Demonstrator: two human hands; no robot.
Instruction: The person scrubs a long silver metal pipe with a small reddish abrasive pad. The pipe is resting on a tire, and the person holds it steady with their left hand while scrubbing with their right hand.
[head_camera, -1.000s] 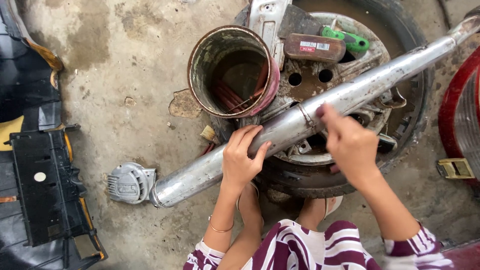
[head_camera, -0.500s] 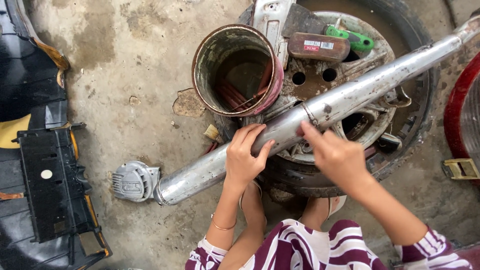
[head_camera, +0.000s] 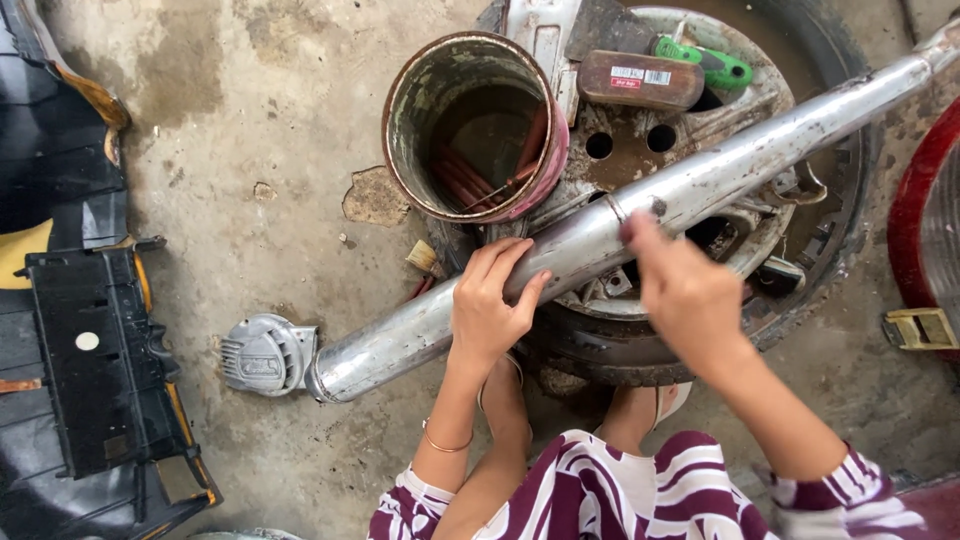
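While we steadied the pipe: the work in hand read as rubbing or cleaning the long silver exhaust pipe (head_camera: 590, 240), which lay slanted from the lower left of the frame to the upper right, resting across the old wheel and tyre (head_camera: 830, 250).
Left hand: our left hand (head_camera: 490, 305) was clenched over the pipe near the frame's centre, fingers wrapped on top, pinning it down.
Right hand: our right hand (head_camera: 685, 290) sat on the pipe just right of centre, fingertips pressed to the metal; blurred, so we could not tell whether it held a cloth or abrasive, or gripped anything at all.
Pipe's lower end: it touched a small grey finned cover (head_camera: 265, 352) on the concrete floor (head_camera: 250, 130).
Nearby: a rusty open can (head_camera: 470, 125) stood upper centre, and a brown block with a green-handled tool (head_camera: 700, 65) lay on the wheel.
Next move, as we judged: keeping the left grip firm while the right hand worked along the pipe without rolling it off the tyre.
Against a second earlier: our right hand had slid down-left along the pipe, closer to the left hand; the pipe itself had hardly moved.
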